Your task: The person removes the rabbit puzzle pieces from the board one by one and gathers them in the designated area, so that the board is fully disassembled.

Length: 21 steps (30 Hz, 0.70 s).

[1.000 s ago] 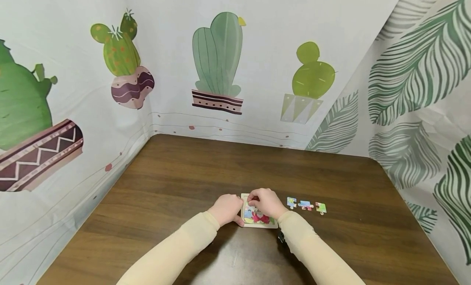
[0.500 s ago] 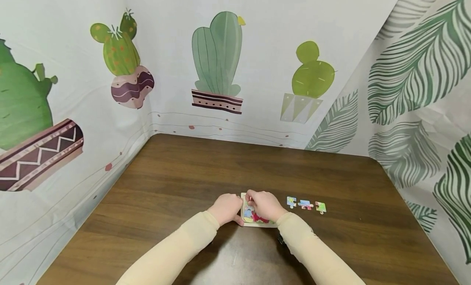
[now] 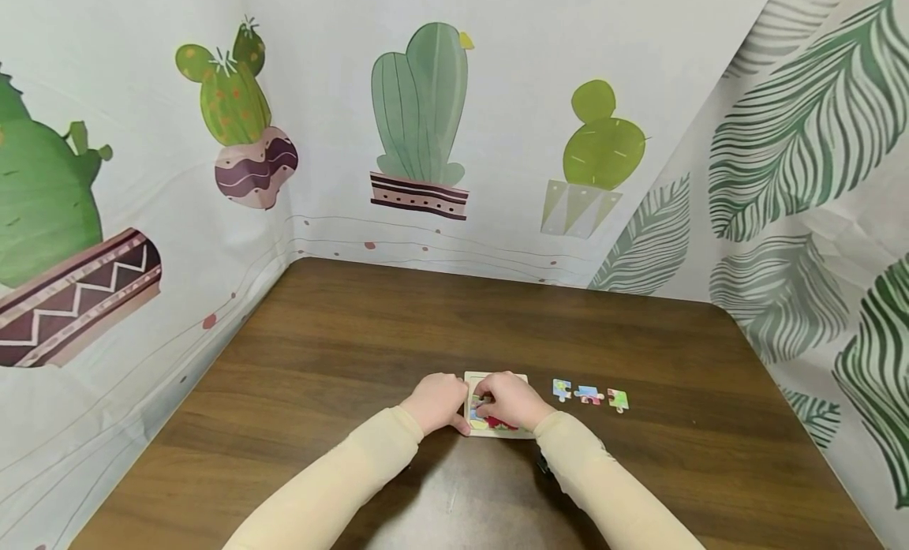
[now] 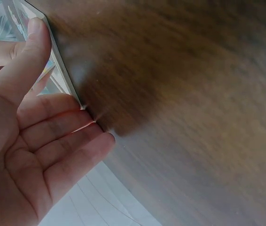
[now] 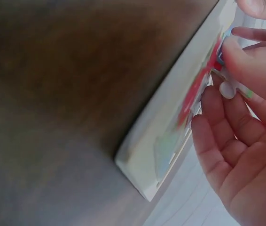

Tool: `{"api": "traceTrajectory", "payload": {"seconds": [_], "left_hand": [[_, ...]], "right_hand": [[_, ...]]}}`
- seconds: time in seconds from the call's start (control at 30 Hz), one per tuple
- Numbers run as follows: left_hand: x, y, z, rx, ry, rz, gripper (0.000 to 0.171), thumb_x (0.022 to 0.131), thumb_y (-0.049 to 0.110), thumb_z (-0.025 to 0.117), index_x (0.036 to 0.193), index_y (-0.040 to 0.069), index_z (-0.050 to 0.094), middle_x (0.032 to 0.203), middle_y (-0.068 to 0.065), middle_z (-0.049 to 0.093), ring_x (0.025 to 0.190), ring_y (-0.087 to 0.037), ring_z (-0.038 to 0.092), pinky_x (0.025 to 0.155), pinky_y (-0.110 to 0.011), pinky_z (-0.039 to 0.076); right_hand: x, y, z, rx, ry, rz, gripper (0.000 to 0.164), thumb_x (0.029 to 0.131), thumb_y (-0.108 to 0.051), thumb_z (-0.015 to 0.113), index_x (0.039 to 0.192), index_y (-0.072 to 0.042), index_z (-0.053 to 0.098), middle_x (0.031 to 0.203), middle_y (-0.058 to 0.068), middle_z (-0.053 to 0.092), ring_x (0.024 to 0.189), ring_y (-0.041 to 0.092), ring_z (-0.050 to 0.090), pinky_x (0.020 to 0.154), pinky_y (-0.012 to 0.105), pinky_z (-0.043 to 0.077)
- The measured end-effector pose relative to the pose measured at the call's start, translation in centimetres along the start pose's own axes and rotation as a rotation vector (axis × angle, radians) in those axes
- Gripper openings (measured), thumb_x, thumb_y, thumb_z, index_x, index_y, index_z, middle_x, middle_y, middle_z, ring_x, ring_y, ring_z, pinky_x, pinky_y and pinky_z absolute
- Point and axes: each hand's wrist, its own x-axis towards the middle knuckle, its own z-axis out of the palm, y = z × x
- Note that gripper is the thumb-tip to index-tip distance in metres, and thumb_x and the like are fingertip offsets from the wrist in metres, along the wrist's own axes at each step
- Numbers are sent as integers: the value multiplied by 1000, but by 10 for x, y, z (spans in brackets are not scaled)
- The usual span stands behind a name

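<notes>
A small jigsaw in a pale tray (image 3: 490, 434) lies on the table in the head view, showing red, blue and yellow areas. My left hand (image 3: 436, 402) rests along the tray's left side. In the left wrist view, the thumb (image 4: 38, 40) touches the tray's edge and the other fingers reach out fairly straight. My right hand (image 3: 513, 400) is over the tray and covers much of the picture. Between its thumb and fingers it pinches a puzzle piece (image 5: 228, 88), whose knob shows in the right wrist view; its printed face is mostly hidden.
Three loose pieces lie in a row to the right of the tray: a blue and yellow piece (image 3: 562, 390), a blue and red piece (image 3: 589, 395) and a green piece (image 3: 618, 400). Cactus-print cloth (image 3: 511, 140) hangs behind the brown wooden table (image 3: 390, 321).
My right hand has lowered slightly toward the nearer part of the tray, uncovering its far rim. The left hand and the loose pieces stay in place.
</notes>
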Motion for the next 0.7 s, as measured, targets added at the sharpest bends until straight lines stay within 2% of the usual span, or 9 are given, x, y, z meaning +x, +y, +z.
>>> {"api": "traceTrajectory", "payload": {"seconds": [0.27,0.43,0.7], "left_hand": [[-1,-1,2,-2,32,11,50,56,57,79,76,14,64,72,3,65,67,-13,64,61,-27,51],[-1,-1,4,5,52,14,50,55,57,79,76,14,65,74,2,66,68,-14,65,61,-27,51],[0,-2,4,-6,46,16,50,55,56,79,77,14,65,75,2,66,69,-15,65,62,-27,51]], "right_hand": [[-1,-2,0,59,-14,-48,12,78,-6,73,70,-12,67,59,-10,55,51,-1,45,53,19,41],[-1,-4,0,30,-1,-98,12,77,-2,72,70,-10,66,59,-10,55,53,-2,43,53,17,39],[0,-3,4,-12,7,-124,14,77,0,69,68,-10,64,53,-11,53,46,-5,43,50,15,38]]}}
